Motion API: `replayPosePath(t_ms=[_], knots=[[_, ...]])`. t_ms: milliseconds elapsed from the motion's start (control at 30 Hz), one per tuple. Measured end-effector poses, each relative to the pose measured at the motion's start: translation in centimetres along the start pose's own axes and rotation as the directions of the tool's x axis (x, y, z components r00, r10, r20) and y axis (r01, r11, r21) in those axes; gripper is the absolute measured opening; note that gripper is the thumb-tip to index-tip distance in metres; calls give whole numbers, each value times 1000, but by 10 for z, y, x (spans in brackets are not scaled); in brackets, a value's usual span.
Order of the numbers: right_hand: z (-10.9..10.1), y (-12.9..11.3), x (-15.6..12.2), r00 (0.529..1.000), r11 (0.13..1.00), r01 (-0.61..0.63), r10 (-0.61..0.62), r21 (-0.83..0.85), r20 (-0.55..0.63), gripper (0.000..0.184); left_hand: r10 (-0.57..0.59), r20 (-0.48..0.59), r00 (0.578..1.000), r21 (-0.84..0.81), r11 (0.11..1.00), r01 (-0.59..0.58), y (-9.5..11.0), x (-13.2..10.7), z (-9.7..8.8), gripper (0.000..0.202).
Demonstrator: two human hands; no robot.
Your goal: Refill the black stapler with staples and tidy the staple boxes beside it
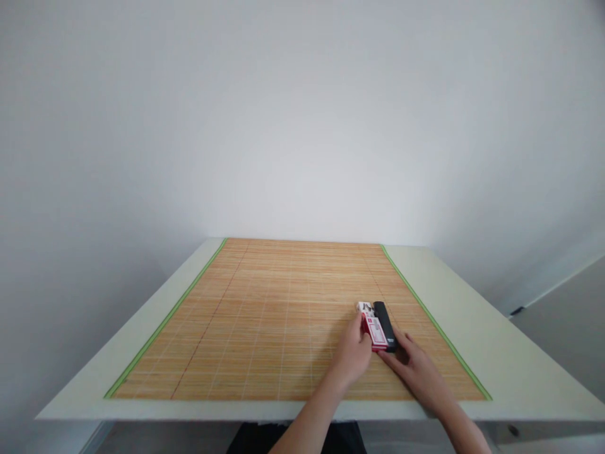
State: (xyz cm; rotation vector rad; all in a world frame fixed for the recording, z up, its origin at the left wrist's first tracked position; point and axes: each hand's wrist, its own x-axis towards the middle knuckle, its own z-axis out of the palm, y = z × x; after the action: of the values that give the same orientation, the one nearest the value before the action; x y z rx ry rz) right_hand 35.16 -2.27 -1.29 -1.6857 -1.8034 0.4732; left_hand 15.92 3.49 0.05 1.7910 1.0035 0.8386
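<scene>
A small red and white box (376, 331) lies on the bamboo mat, printed with a label and a dark picture at its far end. Close along its right side is a long black object (385, 325) with rounded ends, shaped like a stapler. My left hand (353, 353) grips the box from the left, thumb on top and the other fingers partly hidden. On the right, my right hand (418, 372) has its thumb at the near end of the pair and its fingers against the black object's right side, closed around that end.
The bamboo mat (283, 315) with green edging covers most of the white table (472, 321). A white wall (302, 126) stands behind the table, and walls rise at both sides. The table's front edge runs just below my wrists.
</scene>
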Motion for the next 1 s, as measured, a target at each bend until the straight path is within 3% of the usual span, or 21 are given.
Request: replayPosePath(t_ms=[133,300,700,1000], knots=[[-20,22,2,998,998,-57,57,-23,5,67,66,15,998,60,996,-66,-5,12,2,74],[-31,31,4,997,998,-70,70,1,25,66,111,-1,994,117,987,-110,-7,18,4,78],[-35,22,4,999,996,-46,45,77,10,63,104,-5,995,240,966,-100,-8,15,10,76],[-30,34,5,999,998,-38,38,42,-10,70,95,-1,995,356,930,-89,-1,10,8,75]])
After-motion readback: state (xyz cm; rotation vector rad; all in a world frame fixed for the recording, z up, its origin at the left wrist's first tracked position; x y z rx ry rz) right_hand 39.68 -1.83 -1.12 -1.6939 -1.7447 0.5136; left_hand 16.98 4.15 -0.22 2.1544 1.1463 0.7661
